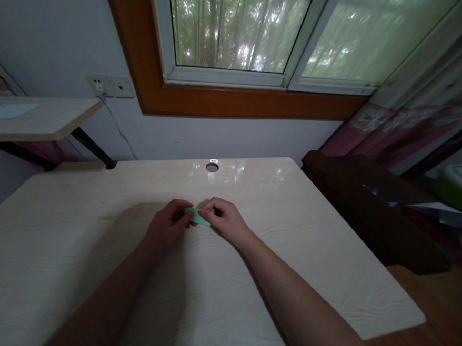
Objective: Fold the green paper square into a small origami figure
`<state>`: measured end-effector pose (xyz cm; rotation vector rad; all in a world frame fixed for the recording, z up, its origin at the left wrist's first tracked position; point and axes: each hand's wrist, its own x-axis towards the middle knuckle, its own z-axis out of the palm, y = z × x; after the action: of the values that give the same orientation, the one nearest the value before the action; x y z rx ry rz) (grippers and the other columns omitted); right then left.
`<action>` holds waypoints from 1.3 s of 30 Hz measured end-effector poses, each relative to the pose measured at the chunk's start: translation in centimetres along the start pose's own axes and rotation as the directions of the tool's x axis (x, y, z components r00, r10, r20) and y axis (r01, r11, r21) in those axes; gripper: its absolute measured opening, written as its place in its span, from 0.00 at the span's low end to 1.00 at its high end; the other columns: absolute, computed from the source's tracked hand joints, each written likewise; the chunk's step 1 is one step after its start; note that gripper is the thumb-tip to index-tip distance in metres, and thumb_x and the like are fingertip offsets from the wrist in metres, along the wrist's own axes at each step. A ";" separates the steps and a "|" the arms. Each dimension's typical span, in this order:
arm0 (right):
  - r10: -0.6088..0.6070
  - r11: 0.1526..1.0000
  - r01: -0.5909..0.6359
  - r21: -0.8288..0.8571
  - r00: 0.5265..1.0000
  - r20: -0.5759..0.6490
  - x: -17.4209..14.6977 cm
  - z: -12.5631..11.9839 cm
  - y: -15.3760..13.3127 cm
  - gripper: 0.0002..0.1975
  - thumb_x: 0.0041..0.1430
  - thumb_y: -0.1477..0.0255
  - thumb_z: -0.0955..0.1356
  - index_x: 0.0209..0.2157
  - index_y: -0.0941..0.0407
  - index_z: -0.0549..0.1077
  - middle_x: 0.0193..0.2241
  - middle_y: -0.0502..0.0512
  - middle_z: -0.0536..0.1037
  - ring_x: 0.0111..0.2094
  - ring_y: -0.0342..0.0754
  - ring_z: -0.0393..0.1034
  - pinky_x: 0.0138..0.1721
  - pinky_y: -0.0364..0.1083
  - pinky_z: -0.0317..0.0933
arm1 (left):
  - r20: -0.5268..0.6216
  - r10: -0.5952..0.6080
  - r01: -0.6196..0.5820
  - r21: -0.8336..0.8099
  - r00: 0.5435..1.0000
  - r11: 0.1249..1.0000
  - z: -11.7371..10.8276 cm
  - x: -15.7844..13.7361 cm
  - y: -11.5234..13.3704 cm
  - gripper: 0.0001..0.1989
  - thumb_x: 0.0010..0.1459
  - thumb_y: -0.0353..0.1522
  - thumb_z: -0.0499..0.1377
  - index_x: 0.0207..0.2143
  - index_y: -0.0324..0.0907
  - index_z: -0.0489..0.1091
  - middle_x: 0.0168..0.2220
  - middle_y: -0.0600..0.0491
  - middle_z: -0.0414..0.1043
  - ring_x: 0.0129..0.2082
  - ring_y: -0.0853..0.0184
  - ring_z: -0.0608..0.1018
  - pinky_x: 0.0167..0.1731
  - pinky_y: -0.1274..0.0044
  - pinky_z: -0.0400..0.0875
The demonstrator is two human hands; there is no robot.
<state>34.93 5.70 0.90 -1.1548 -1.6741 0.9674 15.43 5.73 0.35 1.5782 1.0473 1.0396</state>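
Fingers [178, 206] of both hands are seen from the head camera, brought close together over the counter [309, 241], with one small green piece [197, 217] pinched between them. Its left end is nipped by the left hand [166, 225], the thumb laid over the near face and the other fingers bent behind; its right part is pinned by the right hand [227, 221], whose thumb is pressed down on it while the remaining fingers are curled in. How much of it is covered by the grip cannot be told, and whether its lower edge is rested on the surface is not clear. By its look, it may be judged thin and very light, perhaps paper or a similar sheet, so it would be easily bent and creased, and could be torn if pulled hard from both ends; little slipperiness is suggested. It is best held as it is held now, by the opposite ends, with a soft pinch and the middle left free. Relative to the fingers, the piece is placed directly between the two thumbs, with its bare middle and lower right corner exposed. Relative to the counter, it is held well in from the left and right edges, on the near side of the round cable hole [212, 167] that is cut close to the far edge.
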 end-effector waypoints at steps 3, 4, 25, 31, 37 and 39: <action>0.000 1.000 0.000 -0.007 1.000 0.005 0.0 0.0 0.2 0.10 0.58 0.65 0.69 0.30 0.58 0.75 0.25 0.50 0.71 0.26 0.41 0.62 0.28 0.41 0.56 | -0.003 0.000 0.000 0.010 1.000 1.000 0.0 0.0 -0.1 0.13 0.58 0.38 0.61 0.42 0.42 0.67 0.29 0.55 0.75 0.27 0.68 0.79 0.29 0.77 0.74; 0.000 1.000 0.000 -0.008 1.000 0.009 0.0 0.0 0.2 0.10 0.58 0.65 0.69 0.30 0.58 0.75 0.25 0.50 0.71 0.26 0.41 0.62 0.28 0.41 0.56 | -0.001 0.000 0.000 0.010 1.000 1.000 0.0 0.0 -0.2 0.13 0.58 0.38 0.61 0.42 0.42 0.67 0.29 0.55 0.75 0.27 0.68 0.79 0.29 0.77 0.74; -0.030 0.999 0.031 -0.034 0.999 0.012 0.1 0.0 0.2 0.10 0.58 0.65 0.69 0.30 0.58 0.75 0.26 0.51 0.74 0.27 0.42 0.63 0.29 0.41 0.57 | 0.007 -0.001 0.001 0.040 1.000 0.999 -0.1 0.0 -0.2 0.14 0.57 0.36 0.61 0.44 0.42 0.67 0.29 0.55 0.75 0.28 0.67 0.79 0.32 0.76 0.73; -0.044 0.998 0.045 -0.038 0.999 0.017 0.0 -0.1 0.4 0.09 0.58 0.66 0.69 0.31 0.58 0.75 0.26 0.50 0.74 0.27 0.42 0.64 0.30 0.41 0.57 | -0.001 0.033 -0.032 0.224 0.999 0.974 -0.3 0.0 -0.1 0.12 0.58 0.36 0.60 0.44 0.43 0.70 0.28 0.56 0.72 0.28 0.69 0.75 0.30 0.78 0.69; -0.034 0.998 0.036 -0.058 0.999 0.026 0.0 -0.1 0.1 0.09 0.59 0.66 0.68 0.31 0.57 0.75 0.27 0.51 0.74 0.27 0.42 0.65 0.30 0.41 0.58 | -0.010 0.041 -0.038 0.222 0.999 0.974 -0.4 -0.1 0.1 0.10 0.57 0.36 0.59 0.41 0.43 0.72 0.27 0.56 0.72 0.27 0.69 0.74 0.29 0.79 0.68; -0.032 0.997 0.034 -0.069 0.999 0.031 0.0 -0.1 0.0 0.09 0.59 0.66 0.68 0.32 0.57 0.76 0.28 0.52 0.75 0.28 0.42 0.65 0.30 0.41 0.58 | -0.036 0.049 -0.039 0.227 0.998 0.973 -0.5 -0.1 0.0 0.10 0.57 0.36 0.60 0.41 0.43 0.72 0.27 0.56 0.72 0.27 0.68 0.74 0.29 0.79 0.68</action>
<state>35.03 5.71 0.95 -1.1600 -1.7567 0.9166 14.97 5.79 0.46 1.7757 1.1983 1.0149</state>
